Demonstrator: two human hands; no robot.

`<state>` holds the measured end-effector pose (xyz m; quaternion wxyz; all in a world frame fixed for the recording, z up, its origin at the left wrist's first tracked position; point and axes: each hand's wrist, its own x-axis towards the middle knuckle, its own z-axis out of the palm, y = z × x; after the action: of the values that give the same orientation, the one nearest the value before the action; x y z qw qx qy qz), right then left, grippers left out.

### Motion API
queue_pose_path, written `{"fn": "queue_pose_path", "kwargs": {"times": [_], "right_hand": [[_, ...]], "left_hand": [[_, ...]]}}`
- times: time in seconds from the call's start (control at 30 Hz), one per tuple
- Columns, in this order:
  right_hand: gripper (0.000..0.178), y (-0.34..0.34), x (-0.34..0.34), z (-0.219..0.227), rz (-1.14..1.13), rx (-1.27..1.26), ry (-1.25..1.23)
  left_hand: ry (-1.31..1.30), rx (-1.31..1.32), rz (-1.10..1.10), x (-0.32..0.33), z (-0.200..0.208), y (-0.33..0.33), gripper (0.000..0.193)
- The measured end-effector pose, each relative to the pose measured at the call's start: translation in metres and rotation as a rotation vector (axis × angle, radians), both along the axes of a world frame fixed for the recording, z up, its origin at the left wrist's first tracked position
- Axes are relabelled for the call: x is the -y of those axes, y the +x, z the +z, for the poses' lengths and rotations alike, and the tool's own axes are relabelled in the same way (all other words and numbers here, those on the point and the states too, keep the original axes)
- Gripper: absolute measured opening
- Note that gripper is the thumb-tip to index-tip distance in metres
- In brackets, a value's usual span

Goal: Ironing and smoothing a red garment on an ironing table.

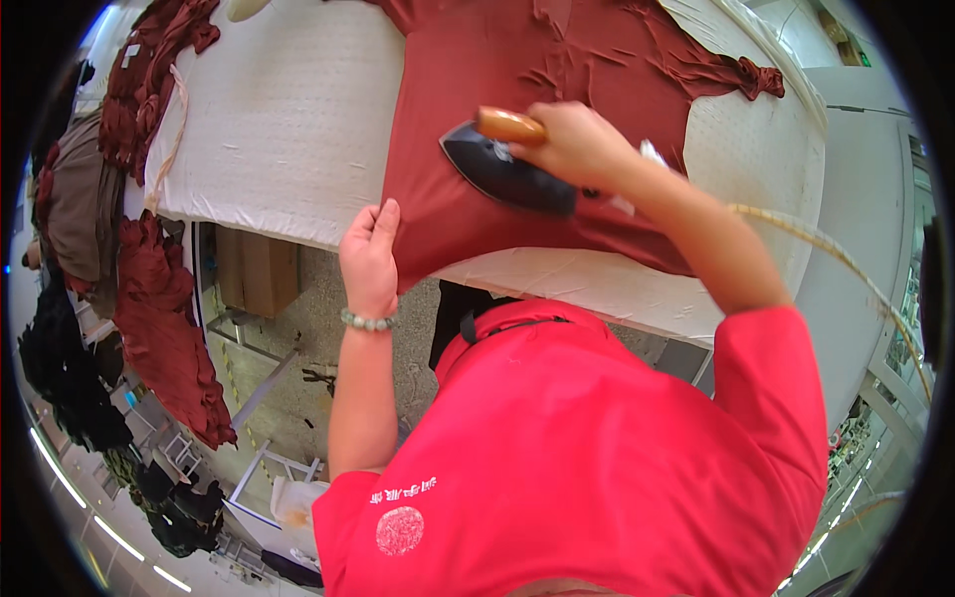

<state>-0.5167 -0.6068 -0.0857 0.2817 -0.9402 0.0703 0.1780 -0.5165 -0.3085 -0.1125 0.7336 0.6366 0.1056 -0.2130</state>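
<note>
A dark red long-sleeved garment [458,70] lies spread over a white padded ironing table [279,129]. My right hand [577,144] is closed round the wooden handle of a black steam iron [512,179], whose soleplate rests on the garment near its lower part. The iron's tip points to the upper left. My left hand [370,254] pinches the garment's lower left corner at the table's near edge, thumb on top. The cloth between that hand and the iron looks fairly smooth, while wrinkles show farther up, around the middle and the right sleeve.
A pale hose [826,244] runs from behind my right forearm down the right side. More dark red garments [164,318] hang in a pile at the left, beside brown [88,199] and black clothes [65,368]. A cardboard box [261,271] stands under the table.
</note>
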Motion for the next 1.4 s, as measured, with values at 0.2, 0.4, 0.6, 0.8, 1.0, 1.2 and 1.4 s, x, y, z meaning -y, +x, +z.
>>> {"fn": "queue_pose_path", "kwargs": {"times": [0.2,0.4,0.6,0.8,1.0,1.2,1.4], "right_hand": [[0.038,0.166,0.057,-0.030,-0.329,-0.054,-0.009],[0.037,0.159,0.050,-0.004,-0.404,-0.261,-0.067],[0.039,-0.001,0.036,0.050,-0.199,-0.617,0.194],[0.036,-0.153,0.145,0.021,-0.950,-0.238,-0.011],[0.038,-0.251,0.269,-0.035,-1.041,-0.206,-0.595],[0.047,-0.246,0.129,-0.058,-0.706,0.478,-0.666],[0.026,-0.284,0.111,-0.082,-1.002,0.065,0.271]], "left_hand": [[-0.126,0.004,-0.026,-0.027,0.016,-0.001,0.016],[-0.224,-0.117,-0.061,-0.055,0.028,0.008,0.013],[-0.023,-0.273,-0.155,-0.065,-0.015,0.021,0.012],[0.196,-0.153,-0.265,-0.073,-0.042,0.014,0.026],[0.294,0.029,-0.287,-0.058,-0.057,0.022,0.022],[0.627,0.148,-0.210,-0.034,-0.070,0.020,0.024],[0.332,-0.029,-0.158,-0.036,-0.039,0.017,0.024]]}}
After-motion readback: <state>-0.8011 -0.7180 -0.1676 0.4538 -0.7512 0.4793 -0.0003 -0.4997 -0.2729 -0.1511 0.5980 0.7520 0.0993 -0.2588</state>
